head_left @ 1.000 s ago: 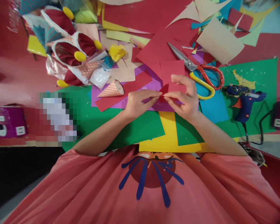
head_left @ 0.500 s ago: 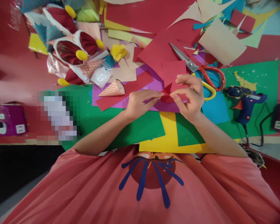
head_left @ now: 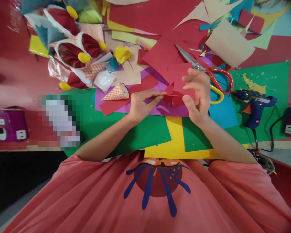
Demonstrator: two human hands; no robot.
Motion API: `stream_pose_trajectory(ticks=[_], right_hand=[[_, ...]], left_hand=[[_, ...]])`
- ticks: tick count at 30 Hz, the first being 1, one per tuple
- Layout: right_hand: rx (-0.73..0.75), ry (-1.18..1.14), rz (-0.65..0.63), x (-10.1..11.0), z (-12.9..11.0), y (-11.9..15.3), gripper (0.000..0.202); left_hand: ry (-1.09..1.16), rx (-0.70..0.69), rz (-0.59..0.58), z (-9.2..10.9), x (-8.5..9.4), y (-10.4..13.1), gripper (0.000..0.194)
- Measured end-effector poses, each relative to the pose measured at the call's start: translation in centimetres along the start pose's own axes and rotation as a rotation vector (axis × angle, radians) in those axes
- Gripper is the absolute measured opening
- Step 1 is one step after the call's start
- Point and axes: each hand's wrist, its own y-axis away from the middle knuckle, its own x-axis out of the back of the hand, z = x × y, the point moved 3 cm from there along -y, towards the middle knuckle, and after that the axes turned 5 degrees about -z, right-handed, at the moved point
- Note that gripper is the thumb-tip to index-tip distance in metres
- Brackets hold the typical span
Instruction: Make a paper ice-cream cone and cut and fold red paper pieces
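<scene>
A small folded piece of red paper (head_left: pixel 170 92) is pinched between the thumb and fingers of my left hand (head_left: pixel 145 103). My right hand (head_left: pixel 198 97) is just to its right, fingers apart and curled a little, with nothing in it. Beneath both hands lie more red sheets and a purple sheet (head_left: pixel 150 110). A paper cone with an orange lattice pattern (head_left: pixel 115 92) rests left of my left hand. Scissors with red and yellow handles (head_left: pixel 219 77) lie beyond my right hand, blades pointing up and left.
At the right a blue glue gun (head_left: pixel 257 110) lies on green paper (head_left: pixel 276 77), its cord trailing down. Several finished cones with yellow discs (head_left: pixel 84 58) crowd the upper left. Paper offcuts (head_left: pixel 230 43) cover the far side. Power strips (head_left: pixel 9 126) sit near the left edge.
My right hand has let go of the folded red paper and moved slightly right, its fingers spreading. My left hand still pinches the paper, shifted slightly left.
</scene>
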Motion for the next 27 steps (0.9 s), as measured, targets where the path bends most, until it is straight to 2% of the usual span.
stream_pose_trajectory(ticks=[3, 10, 15, 21, 27], right_hand=[[0.019, 0.054, 0.024, -0.4, 0.0, -0.2, 0.024], [0.181, 0.139, 0.159, -1.1, 0.7, -0.6, 0.01], [0.078, -0.023, 0.132, -1.4, 0.8, -0.8, 0.017], [-0.082, -0.395, 0.107, -2.2, 1.6, -0.8, 0.025], [-0.13, -0.445, 0.088, -2.3, 1.8, -0.7, 0.03]], left_hand=[[0.053, 0.045, 0.017, -0.2, 0.0, 0.0, 0.011], [0.14, 0.009, 0.049, -0.6, -0.4, 0.1, 0.017], [0.101, -0.009, 0.041, -0.4, -0.4, 0.1, 0.016], [0.111, 0.05, 0.036, -0.4, -0.3, 0.1, 0.022], [0.209, 0.165, -0.034, -0.1, -0.4, -0.3, 0.026]])
